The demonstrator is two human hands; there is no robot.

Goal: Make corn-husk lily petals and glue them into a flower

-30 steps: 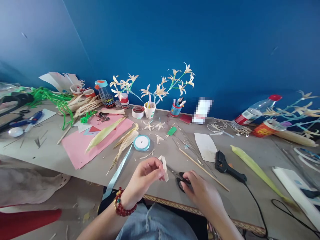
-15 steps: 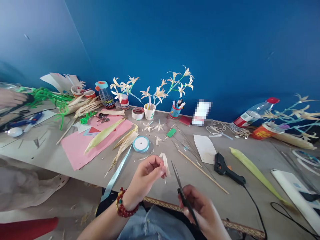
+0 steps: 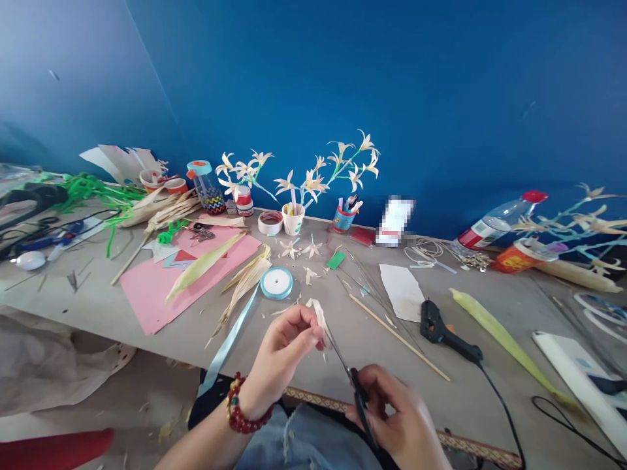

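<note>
My left hand (image 3: 294, 343) pinches a pale strip of corn husk (image 3: 316, 311) between thumb and fingers, above the front of the table. My right hand (image 3: 392, 408) is closed round the black handles of a pair of scissors (image 3: 361, 395). The scissor blades point up and left, and their tips are at the husk strip beside my left fingertips. Whether the blades touch the strip, I cannot tell. Just beyond lie small husk flowers (image 3: 310, 275) and a roll of light blue ribbon (image 3: 277, 283), its loose end hanging over the table edge.
A black glue gun (image 3: 445, 333) lies to the right, its cord running off the front. Beyond it are a green husk (image 3: 504, 339) and a tilted plastic bottle (image 3: 494, 225). A wooden stick (image 3: 399, 336) and thin wires lie mid-table. Pink paper (image 3: 147, 294) is on the left; cups of husk flowers stand behind.
The scissors have moved left and up, so their tips reach the husk strip. The strip has tilted slightly left. At far left, another person's hand has shifted away from its earlier place.
</note>
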